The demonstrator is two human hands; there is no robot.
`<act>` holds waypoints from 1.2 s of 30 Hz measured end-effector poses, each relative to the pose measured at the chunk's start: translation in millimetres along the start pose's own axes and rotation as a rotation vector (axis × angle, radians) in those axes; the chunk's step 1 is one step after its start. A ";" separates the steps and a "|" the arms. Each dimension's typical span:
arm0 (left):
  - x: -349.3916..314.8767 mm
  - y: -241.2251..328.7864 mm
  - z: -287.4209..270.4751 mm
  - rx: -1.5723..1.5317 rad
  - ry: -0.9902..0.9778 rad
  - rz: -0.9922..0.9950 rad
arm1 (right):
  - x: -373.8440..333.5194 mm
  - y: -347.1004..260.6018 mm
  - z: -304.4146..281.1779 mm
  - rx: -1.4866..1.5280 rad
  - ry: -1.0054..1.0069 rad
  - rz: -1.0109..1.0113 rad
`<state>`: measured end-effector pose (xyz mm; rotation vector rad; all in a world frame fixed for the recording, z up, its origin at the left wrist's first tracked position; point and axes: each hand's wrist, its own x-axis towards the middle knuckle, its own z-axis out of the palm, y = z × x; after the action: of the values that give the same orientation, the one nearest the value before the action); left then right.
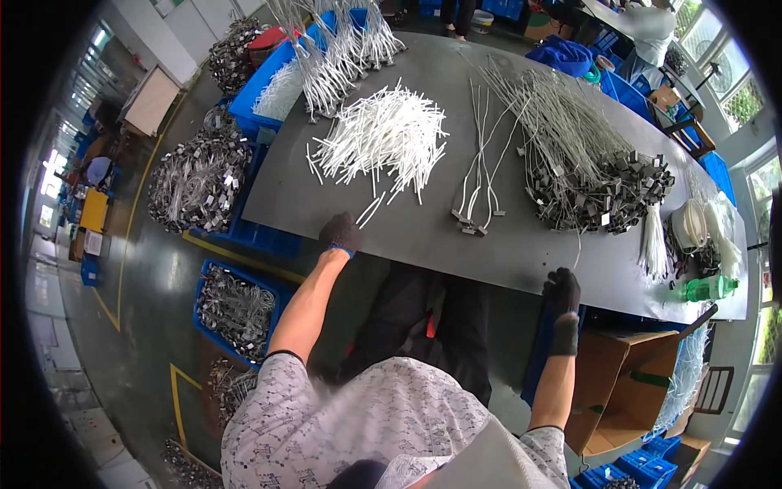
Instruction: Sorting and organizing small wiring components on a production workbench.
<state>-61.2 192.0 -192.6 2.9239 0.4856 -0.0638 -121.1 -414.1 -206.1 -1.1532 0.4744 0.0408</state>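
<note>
My left hand (340,233), in a dark glove with a blue cuff, rests at the table's near edge with its fingers drawn together; whatever they hold is hidden. Just beyond it lie a few loose white tubes (372,209), apart from a large heap of white tubes (383,138). At the edge farther right, my right hand (562,290) is also gloved in black, its fingers curled. A thin wire (579,247) runs from the big bundle of wires with dark metal clips (599,191) down to those fingers. Between the hands lie several clipped wires with white sleeves (479,213).
The grey table (301,200) carries a green bottle (710,288) and a white spool (689,224) at right. Left of it are blue bins (236,314) of clipped wires. A cardboard box (623,383) stands below right. Another person (652,37) sits far right.
</note>
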 end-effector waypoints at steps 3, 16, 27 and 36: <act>10.0 -1.7 -6.4 -0.023 -0.135 0.052 | -70.4 18.5 -2.1 -0.885 0.215 -0.488; 42.3 4.4 7.8 0.046 -0.220 0.068 | -282.1 204.0 -122.9 -2.321 -0.991 0.098; -49.1 -10.3 19.2 -1.680 -0.360 -0.451 | -284.3 221.9 -87.7 -1.056 0.140 0.070; -244.6 -76.9 84.1 -0.799 0.078 -0.416 | -129.3 119.3 -9.5 -0.969 -0.330 -0.228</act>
<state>-318.7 170.9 -270.7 2.0233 0.8807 0.1557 -273.1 -345.8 -263.5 -2.0991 -0.0073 0.2820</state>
